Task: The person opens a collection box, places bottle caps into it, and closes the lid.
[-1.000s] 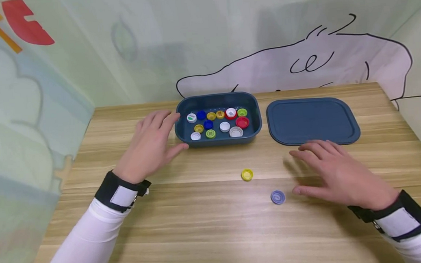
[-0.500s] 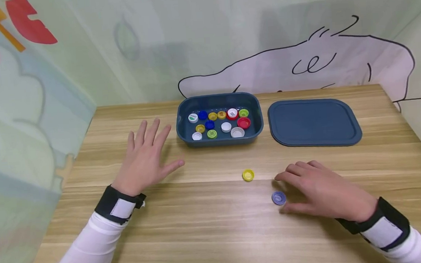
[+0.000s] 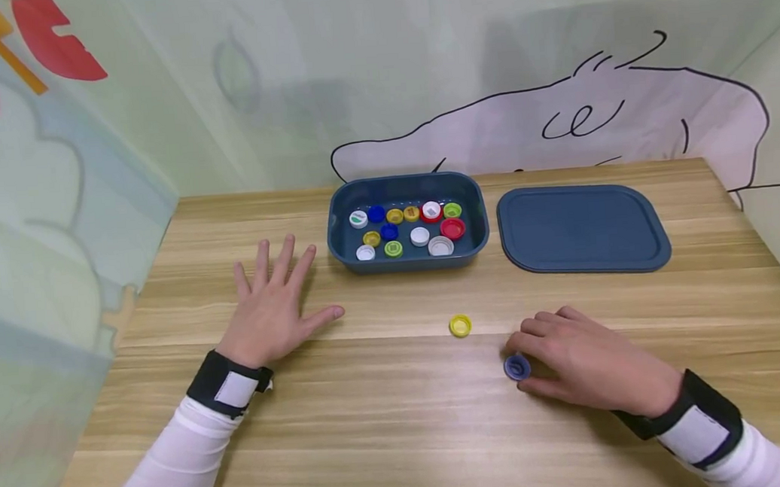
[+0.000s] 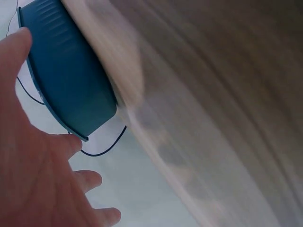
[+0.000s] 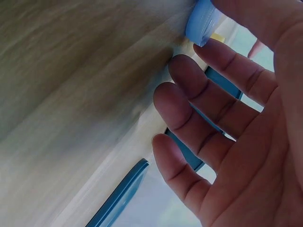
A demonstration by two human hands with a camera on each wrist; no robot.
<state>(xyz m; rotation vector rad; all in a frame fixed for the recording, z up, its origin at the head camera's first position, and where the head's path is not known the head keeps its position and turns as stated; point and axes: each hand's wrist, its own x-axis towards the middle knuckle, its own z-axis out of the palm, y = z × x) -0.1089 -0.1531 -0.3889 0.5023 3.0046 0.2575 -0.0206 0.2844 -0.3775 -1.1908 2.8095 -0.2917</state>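
Note:
My right hand (image 3: 584, 358) pinches a purple-blue bottle cap (image 3: 517, 367) between thumb and index finger, low over the wooden table. In the right wrist view the cap (image 5: 201, 23) sits at the thumb and index fingertip, while the other fingers curve loosely beside it. A yellow bottle cap (image 3: 460, 325) lies hollow side up, left of and beyond that hand. My left hand (image 3: 266, 316) is spread flat with nothing in it, left of the dark blue box. In the left wrist view its fingers (image 4: 71, 144) overlap the box's side.
The dark blue box (image 3: 408, 263) stands near the table's back edge, holding several bottle caps in white, blue, yellow, red and green. To its right lies a flat blue lid (image 3: 582, 230). A printed cloth (image 3: 284, 92) hangs behind the table and along its left side.
My right hand has moved left and toward the front, and its thumb and index finger have closed on the purple-blue cap. The left hand has drawn back from the box and spread its fingers.

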